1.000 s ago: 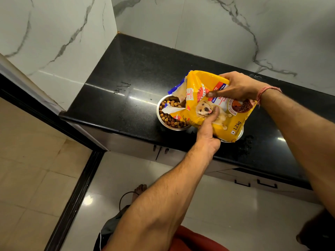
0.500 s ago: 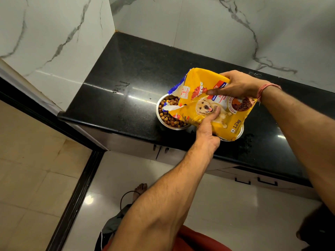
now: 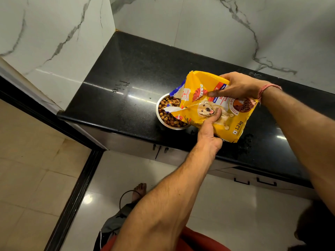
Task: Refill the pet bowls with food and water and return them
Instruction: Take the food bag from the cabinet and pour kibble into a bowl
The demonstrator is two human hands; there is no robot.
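- Fingers first: the left hand pinches the lower edge of the yellow food bag, thumb pressed on its printed face; the right hand grips the upper edge.
- The bag is tipped, its torn mouth over the steel bowl, which sits near the front edge of the black counter and holds kibble.
- The film looks thin, slick and floppy, so it likely handles best gripped at its edges with two hands.
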